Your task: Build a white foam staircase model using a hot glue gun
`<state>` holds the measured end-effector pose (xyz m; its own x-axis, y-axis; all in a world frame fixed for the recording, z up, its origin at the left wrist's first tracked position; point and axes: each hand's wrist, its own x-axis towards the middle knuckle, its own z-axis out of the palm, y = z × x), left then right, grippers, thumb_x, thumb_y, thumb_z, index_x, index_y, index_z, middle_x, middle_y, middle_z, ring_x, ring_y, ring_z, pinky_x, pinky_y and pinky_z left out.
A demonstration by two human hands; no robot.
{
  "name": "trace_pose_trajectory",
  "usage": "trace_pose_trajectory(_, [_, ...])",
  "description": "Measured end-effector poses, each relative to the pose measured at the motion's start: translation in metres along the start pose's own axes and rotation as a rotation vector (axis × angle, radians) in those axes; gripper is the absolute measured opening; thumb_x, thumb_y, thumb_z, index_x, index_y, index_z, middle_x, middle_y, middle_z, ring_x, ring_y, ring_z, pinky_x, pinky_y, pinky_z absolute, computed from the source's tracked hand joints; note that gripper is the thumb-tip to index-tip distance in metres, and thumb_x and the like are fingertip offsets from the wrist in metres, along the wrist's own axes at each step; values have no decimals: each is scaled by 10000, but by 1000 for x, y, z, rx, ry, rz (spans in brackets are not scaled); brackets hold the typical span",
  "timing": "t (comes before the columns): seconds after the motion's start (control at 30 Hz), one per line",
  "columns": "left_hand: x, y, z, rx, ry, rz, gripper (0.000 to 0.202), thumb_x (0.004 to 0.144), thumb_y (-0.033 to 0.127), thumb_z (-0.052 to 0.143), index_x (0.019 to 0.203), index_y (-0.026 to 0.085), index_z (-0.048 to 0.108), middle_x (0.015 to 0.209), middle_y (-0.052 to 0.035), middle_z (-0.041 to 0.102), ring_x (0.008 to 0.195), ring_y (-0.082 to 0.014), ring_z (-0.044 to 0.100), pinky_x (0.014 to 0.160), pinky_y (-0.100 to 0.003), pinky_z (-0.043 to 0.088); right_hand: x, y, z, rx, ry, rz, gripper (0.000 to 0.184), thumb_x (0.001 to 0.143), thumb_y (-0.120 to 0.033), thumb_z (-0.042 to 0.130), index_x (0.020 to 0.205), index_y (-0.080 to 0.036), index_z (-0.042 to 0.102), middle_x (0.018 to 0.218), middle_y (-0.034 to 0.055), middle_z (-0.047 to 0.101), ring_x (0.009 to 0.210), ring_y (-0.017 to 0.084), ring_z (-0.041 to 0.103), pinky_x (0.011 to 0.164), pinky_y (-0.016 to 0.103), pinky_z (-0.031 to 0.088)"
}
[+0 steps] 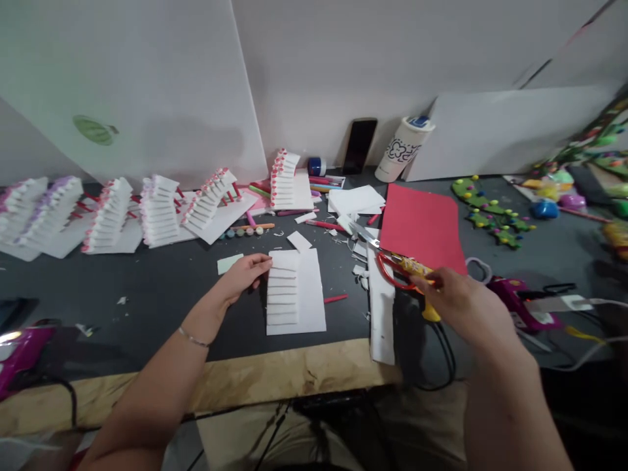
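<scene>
My left hand (248, 271) pinches the upper left corner of a white ridged strip (283, 291), which has several crosswise lines. The strip lies over the left part of a white foam card (311, 294) near the table's front edge. My right hand (454, 297) is closed round a yellow glue gun (415, 267), its nozzle pointing left and a black cable trailing below. Just beside the gun lie scissors (392, 275) with red handles, their blades toward the upper left. Under them are a red sheet (422, 219) and a long white offcut (381, 320).
Along the back left stand several finished-looking white stepped models (159, 209) with coloured edges. A phone (360, 145) and a white tumbler (405, 149) lean near the wall. Scraps and pens (324, 225) litter the middle. Green decorated pieces (490, 209) and a purple device (524, 304) sit right.
</scene>
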<state>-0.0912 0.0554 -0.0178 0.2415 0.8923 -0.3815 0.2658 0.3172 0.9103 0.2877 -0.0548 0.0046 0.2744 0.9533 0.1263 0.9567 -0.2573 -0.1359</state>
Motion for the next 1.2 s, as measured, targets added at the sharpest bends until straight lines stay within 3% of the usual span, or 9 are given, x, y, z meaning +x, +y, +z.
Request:
trace_pose_trajectory(0.13, [-1, 2, 1, -7, 9, 5, 330, 715, 461, 725, 831, 157, 665, 654, 25, 533, 506, -64, 411, 424, -187, 319, -9, 56, 36, 70, -46, 202, 510, 733, -705, 613, 785, -199, 635, 648, 138, 684, 596, 306, 659, 501, 355, 404])
trace_pose_trajectory(0.27, [-2, 3, 1, -23, 18, 18, 319, 702, 444, 731, 808, 152, 661, 672, 13, 544, 548, -77, 439, 431, -185, 333, -5, 59, 55, 448, -124, 334, 527, 640, -703, 660, 774, -194, 642, 588, 67, 673, 527, 238, 641, 471, 310, 415])
trace_pose_trajectory(0.4, [-2, 2, 1, -28, 15, 31, 303, 702, 424, 730, 797, 147, 653, 682, 12, 551, 554, -74, 446, 443, -184, 338, -9, 46, 48, 762, -85, 379, 515, 556, -677, 743, 695, -199, 610, 554, 36, 647, 502, 195, 607, 466, 289, 421])
trace_pose_trajectory(0.53, [-2, 1, 1, -32, -1, 36, 301, 715, 425, 721, 809, 147, 654, 676, 15, 558, 535, -71, 446, 450, -190, 335, -22, 30, 25, 1139, -26, 410, 559, 521, -622, 819, 841, -212, 611, 745, 41, 702, 578, 185, 633, 542, 311, 497])
trace_pose_trajectory(0.6, [-2, 0, 0, -29, -8, 36, 291, 728, 413, 712, 828, 144, 658, 667, 18, 556, 521, -67, 439, 451, -192, 332, -26, 21, 12, 1213, -3, 367, 518, 550, -592, 833, 833, -218, 614, 731, 24, 678, 581, 163, 606, 556, 302, 494])
trace_pose_trajectory(0.73, [-2, 0, 0, -29, 2, 30, 269, 743, 382, 697, 859, 142, 660, 645, 26, 544, 505, -66, 425, 452, -195, 325, -23, -3, -7, 1219, 18, 249, 492, 596, -663, 788, 673, -215, 600, 628, 17, 581, 581, 155, 540, 528, 295, 451])
trace_pose_trajectory(0.97, [-4, -1, 2, -33, 3, 39, 261, 744, 389, 696, 842, 150, 663, 669, 19, 558, 505, -62, 420, 456, -194, 308, -3, -44, -9, 1309, -294, 96, 453, 672, -616, 771, 635, -212, 569, 624, 2, 545, 622, 163, 555, 630, 334, 492])
trace_pose_trajectory(1.07, [-5, -4, 3, -8, -2, 40, 266, 756, 407, 679, 839, 156, 658, 670, 17, 566, 486, -59, 415, 454, -193, 306, 4, -57, -4, 1270, -327, 27, 413, 696, -603, 751, 729, -214, 617, 674, 16, 592, 641, 171, 567, 590, 318, 473])
trace_pose_trajectory(1.2, [-4, -6, 1, 50, -1, 54, 251, 790, 385, 637, 905, 163, 651, 678, 4, 584, 510, -86, 460, 475, -202, 350, 12, -74, 4, 1073, -254, 0, 463, 721, -602, 715, 978, -223, 649, 781, 36, 662, 666, 189, 610, 603, 328, 487])
